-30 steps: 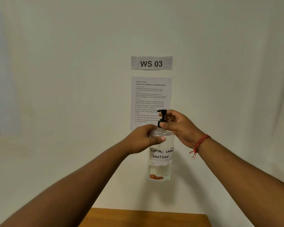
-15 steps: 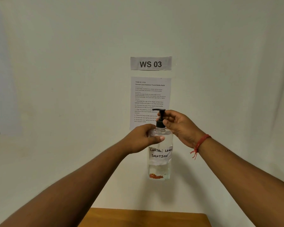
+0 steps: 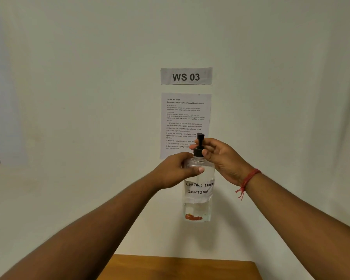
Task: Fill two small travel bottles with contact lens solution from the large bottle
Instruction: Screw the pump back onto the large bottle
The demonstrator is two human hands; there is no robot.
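In the head view, the large bottle [image 3: 198, 190] is held upright in the air, in front of the wall and above the far edge of the wooden table [image 3: 180, 267]. The left hand [image 3: 177, 172] wraps the bottle's shoulder. The right hand [image 3: 220, 156] pinches the black pump cap [image 3: 199, 147] at the neck, directly above the left grip. The long axis is vertical, so I think the cap must be unscrewed and come off upward. No travel bottles are visible.

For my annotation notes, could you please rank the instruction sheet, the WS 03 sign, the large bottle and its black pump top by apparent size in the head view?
1. Instruction sheet, largest.
2. Large bottle; it is nearer the camera, so its rank is unsure.
3. WS 03 sign.
4. Black pump top, smallest.
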